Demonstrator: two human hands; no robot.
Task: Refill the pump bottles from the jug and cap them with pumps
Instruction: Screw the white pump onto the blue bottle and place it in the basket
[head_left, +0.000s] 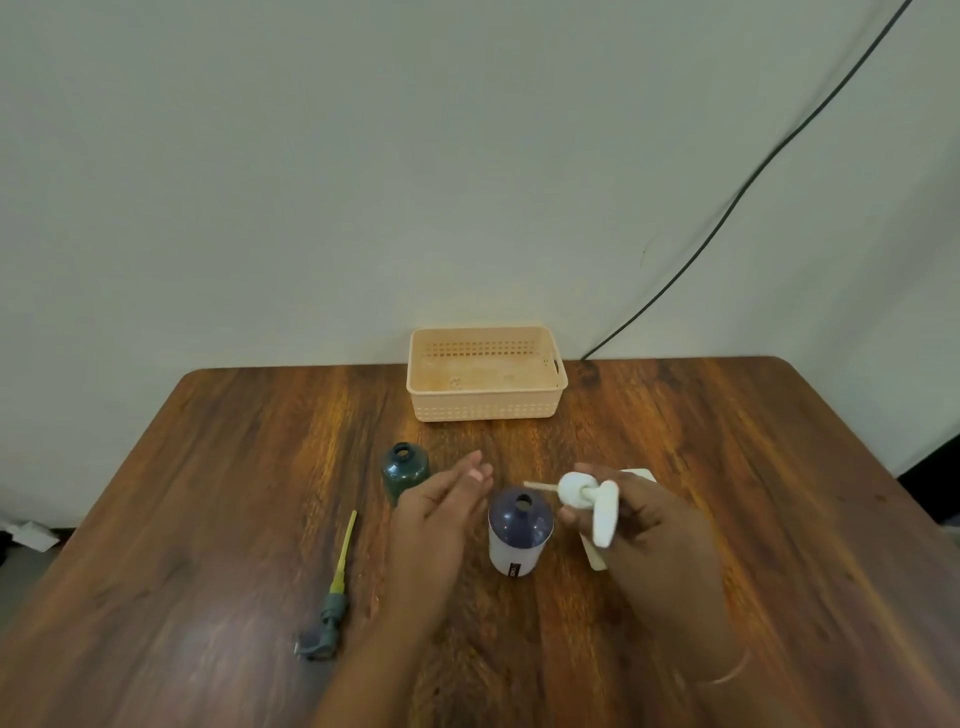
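A white bottle with a dark blue shoulder (519, 535) stands uncapped at the middle of the wooden table (208, 493). My right hand (649, 525) holds a white pump (592, 501) just right of its mouth, the pump's tube pointing left. My left hand (441, 504) hovers flat and empty just left of that bottle, fingers apart. A dark green bottle (405, 467), also uncapped, stands behind my left hand. A grey-green pump with a yellow tube (332, 592) lies on the table to the left. A white flat object (641, 475) shows partly behind my right hand.
A peach plastic basket (485, 410) sits at the table's far edge against the wall. A black cable (727, 208) runs down the wall to the table's back right. No jug is in view.
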